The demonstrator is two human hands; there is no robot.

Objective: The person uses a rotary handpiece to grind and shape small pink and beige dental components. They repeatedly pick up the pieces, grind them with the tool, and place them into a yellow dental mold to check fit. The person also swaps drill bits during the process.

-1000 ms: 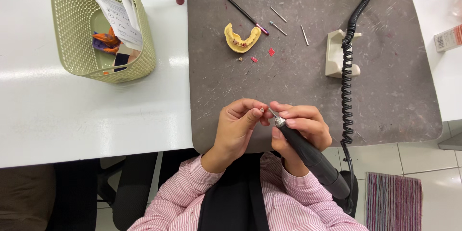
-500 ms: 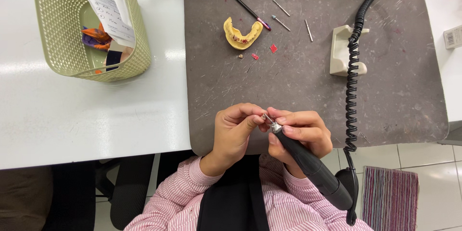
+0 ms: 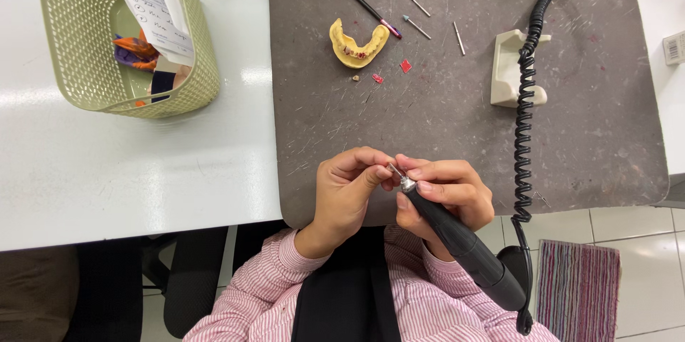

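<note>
You grind a tiny piece at the bench edge.
Your right hand (image 3: 446, 196) grips the black rotary handpiece (image 3: 457, 242); your left hand (image 3: 349, 189) pinches a small piece, too small to identify, at its tip. Yellow dental cast (image 3: 357, 46) sits well apart on the grey mat (image 3: 457, 121).

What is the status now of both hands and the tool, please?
Right hand grips black handpiece. Left hand pinches something tiny at its tip, too small to identify. Coiled cable hangs right of the hands, not in the way.
</note>
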